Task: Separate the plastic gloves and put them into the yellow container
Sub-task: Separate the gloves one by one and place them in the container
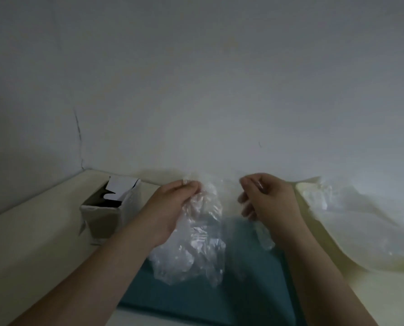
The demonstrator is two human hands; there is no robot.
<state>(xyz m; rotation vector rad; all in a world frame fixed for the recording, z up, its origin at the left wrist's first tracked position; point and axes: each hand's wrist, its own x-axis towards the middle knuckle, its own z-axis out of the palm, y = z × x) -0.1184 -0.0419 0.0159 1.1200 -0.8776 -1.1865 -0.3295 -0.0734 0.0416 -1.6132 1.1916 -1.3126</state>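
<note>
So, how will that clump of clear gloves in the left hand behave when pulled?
Probably very floppy: the clump of gloves hangs limp and crumpled from the left hand. Likely very light, as a fingertip pinch carries it. Layers may cling together; they look bunched.

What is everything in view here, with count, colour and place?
glove bunch: one, clear plastic, hanging from the left hand over the mat
single glove: one, clear, hanging from the right hand
loose gloves: number unclear, clear, in the yellow container
yellow container: one, pale yellow, right of the hands
cardboard box: one, brown, white flaps, open, left on the table
mat: one, teal, under the hands
table: one, cream, below the wall
wall: one, white, behind
left hand: one, pinching the bunch
right hand: one, pinching the single glove
</note>
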